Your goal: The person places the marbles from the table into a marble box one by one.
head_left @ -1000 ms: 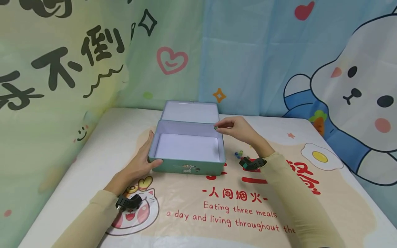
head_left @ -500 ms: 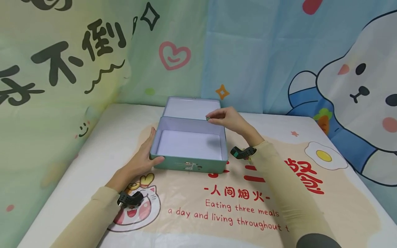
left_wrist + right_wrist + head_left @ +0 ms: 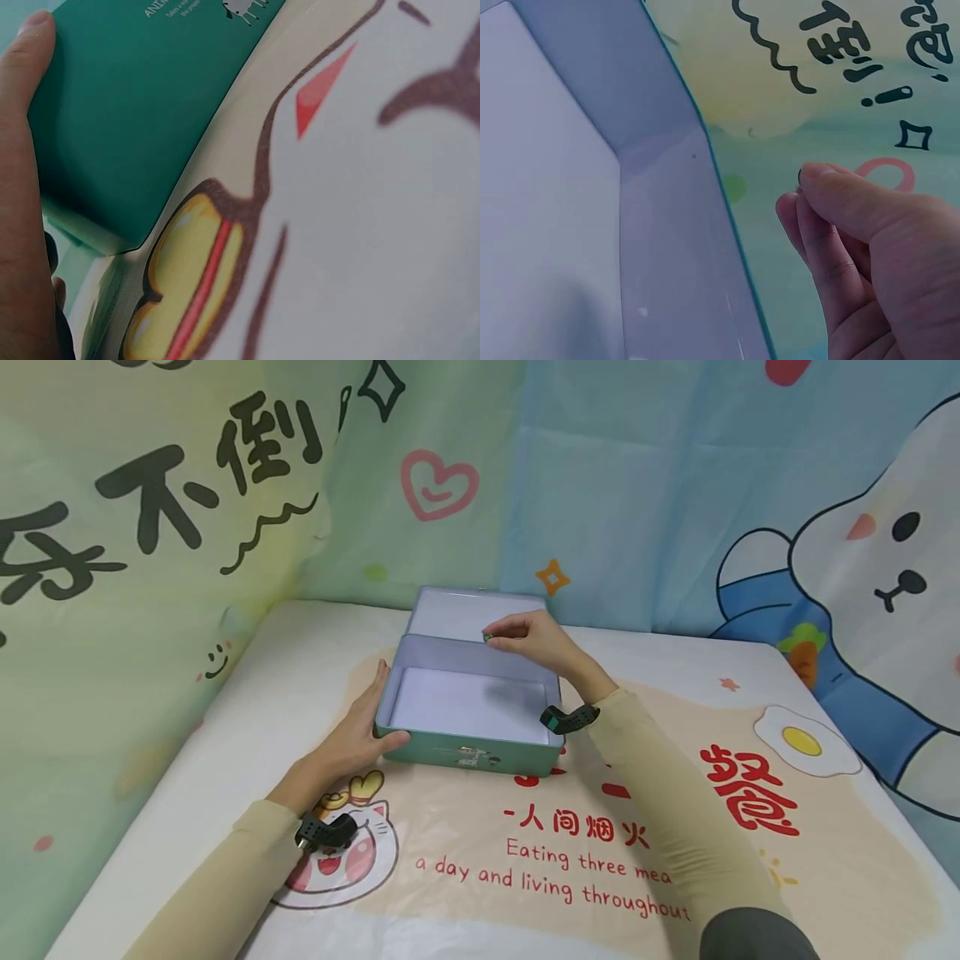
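A teal tin box (image 3: 480, 758) with a white inside stands open on the table, its lid (image 3: 472, 612) leaning back behind it. My left hand (image 3: 352, 739) rests against the box's left front corner, thumb on the front wall (image 3: 135, 112). My right hand (image 3: 528, 639) hovers over the box's far rim and pinches a small dark green marble (image 3: 487, 636) at the fingertips (image 3: 810, 180). In the right wrist view the box's white interior (image 3: 547, 225) lies below the hand, and the marble is mostly hidden by the fingers.
A printed cloth (image 3: 600, 852) with a cat, red characters and a fried egg (image 3: 806, 743) covers the table. Cartoon curtains (image 3: 225, 485) close off the left and far sides, close behind the lid.
My right hand has carried the marble leftward from the box's far right corner to the middle of its far rim. The left hand stays at the box's corner.
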`<state>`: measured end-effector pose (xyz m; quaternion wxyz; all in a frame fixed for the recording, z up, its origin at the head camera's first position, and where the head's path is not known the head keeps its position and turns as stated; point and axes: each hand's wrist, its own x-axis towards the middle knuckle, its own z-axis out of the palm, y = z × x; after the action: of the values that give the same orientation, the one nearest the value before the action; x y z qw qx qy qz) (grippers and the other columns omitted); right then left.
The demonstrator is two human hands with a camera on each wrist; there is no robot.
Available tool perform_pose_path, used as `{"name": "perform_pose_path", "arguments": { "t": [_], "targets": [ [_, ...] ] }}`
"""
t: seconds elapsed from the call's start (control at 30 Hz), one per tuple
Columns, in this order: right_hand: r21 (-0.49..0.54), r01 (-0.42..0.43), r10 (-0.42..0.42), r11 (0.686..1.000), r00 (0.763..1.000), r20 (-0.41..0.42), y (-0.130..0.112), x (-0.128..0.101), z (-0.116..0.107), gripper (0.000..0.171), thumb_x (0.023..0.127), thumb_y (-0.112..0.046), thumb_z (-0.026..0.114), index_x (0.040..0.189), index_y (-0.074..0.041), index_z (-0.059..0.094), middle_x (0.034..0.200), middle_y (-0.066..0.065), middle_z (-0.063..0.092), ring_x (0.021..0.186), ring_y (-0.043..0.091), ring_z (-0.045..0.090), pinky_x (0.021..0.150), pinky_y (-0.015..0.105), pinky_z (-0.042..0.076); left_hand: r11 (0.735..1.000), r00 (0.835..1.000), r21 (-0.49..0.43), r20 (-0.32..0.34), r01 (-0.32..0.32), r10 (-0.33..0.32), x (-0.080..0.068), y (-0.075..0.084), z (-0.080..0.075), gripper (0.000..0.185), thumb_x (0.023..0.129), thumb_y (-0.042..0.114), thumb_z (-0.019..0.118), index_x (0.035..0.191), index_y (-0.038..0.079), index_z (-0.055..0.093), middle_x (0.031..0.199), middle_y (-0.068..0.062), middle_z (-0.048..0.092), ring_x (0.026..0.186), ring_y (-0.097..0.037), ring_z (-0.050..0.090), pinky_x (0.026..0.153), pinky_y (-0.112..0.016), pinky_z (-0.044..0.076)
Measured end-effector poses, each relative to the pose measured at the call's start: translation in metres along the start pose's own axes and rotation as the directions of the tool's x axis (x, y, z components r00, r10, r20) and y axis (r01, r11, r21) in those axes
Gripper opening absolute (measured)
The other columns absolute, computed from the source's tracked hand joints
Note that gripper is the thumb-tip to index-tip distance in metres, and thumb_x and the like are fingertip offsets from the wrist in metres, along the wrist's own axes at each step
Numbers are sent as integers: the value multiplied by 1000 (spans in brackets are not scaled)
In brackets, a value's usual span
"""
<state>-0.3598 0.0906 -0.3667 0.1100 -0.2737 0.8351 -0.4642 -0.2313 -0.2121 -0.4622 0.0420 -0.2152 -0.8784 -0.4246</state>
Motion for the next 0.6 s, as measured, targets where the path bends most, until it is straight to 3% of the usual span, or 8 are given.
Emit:
{"name": "perform_pose_path", "arguments": {
  "t": [0.27,0.6],
  "targets": [
    [-34,16,-15,999,1000,27,2,7,14,30,86,-25,70,111,-8,71,107,4,71,97,13,66,85,30,53,1000,1000,1,10,22,-22,2,4,-1,114,74,82,47,152,24,-13,160,0,-13,148,-30,-1,115,-58,9],
    [-7,41,-40,999,998,53,18,9,33,23,86,-18,71,107,-8,72,109,7,71,100,14,66,85,28,53,1000,1000,-2,8,20,-20,1,0,1,113,75,81,47,151,24,-14,160,-1,-13,148,-30,-1,115,-58,10]
  ]
}}
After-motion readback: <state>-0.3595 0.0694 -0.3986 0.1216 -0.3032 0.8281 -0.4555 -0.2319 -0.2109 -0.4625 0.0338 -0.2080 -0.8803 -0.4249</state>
